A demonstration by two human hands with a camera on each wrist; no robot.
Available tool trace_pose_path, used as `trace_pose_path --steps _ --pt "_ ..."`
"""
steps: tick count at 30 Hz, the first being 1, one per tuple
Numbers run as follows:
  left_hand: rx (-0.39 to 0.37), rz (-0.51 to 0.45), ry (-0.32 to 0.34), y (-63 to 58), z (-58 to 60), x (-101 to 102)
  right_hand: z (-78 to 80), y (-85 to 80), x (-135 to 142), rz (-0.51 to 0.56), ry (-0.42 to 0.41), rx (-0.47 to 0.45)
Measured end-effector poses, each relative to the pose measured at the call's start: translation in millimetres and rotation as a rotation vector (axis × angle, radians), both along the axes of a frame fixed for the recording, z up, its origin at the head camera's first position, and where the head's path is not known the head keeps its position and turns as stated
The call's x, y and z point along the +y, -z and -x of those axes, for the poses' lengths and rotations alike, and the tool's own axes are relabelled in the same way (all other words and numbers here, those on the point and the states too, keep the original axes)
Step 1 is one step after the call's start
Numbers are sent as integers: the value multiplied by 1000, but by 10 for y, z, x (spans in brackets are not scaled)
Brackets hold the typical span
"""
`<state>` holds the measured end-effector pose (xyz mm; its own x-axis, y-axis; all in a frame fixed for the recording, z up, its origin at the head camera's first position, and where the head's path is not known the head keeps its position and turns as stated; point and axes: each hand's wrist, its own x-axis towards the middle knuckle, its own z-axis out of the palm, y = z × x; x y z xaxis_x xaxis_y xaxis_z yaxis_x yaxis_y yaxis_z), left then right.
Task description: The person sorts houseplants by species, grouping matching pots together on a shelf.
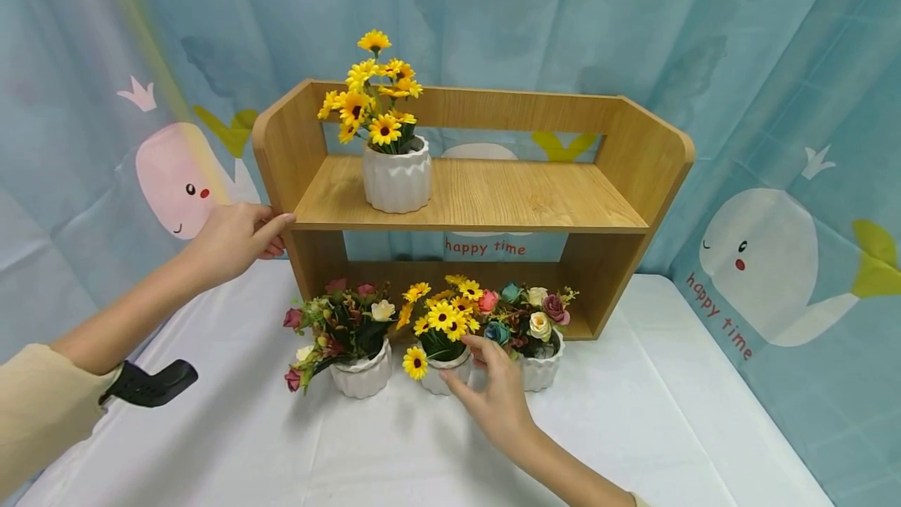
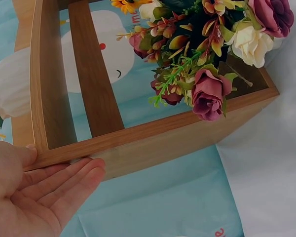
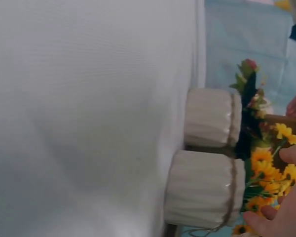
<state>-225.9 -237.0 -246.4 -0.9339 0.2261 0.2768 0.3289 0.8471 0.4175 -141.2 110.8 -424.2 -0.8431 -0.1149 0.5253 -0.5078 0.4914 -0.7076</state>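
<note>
We read "happy time" in red letters (image 1: 468, 246) on the blue curtain (image 1: 507, 14) beyond both hands.
Just ahead of the right hand (image 1: 496, 397), its thumb and fingers spread, we see potted yellow flowers (image 1: 443, 318), dark-centred, in ribbed white on a white cloth (image 1: 394, 460); whether skin touches them, we cannot tell. The left hand (image 1: 235, 245) pinches the side edge of the wood-grained shelf (image 1: 507, 190), fingers straight along its outer face. Between the hands stand potted roses (image 1: 362, 374), purplish and cream.

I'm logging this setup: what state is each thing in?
Shelf: upright
Upper pot: upright, on upper board
Left pot: upright, on table
Middle pot: upright, on table
Right pot: upright, on table
Left hand: holding shelf's left side
Right hand: spread, at middle pot
Curtain: hanging
</note>
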Motion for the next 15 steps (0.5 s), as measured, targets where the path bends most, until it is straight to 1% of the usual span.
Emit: trace_pose_path --steps 3,8,15 --pt "5 0 3 4 -1 -1 12 72 2 -16 15 19" --pt "18 3 2 5 -2 -5 17 177 -24 -30 47 -7" --pt "5 4 -5 5 2 7 38 305 -87 7 82 -38"
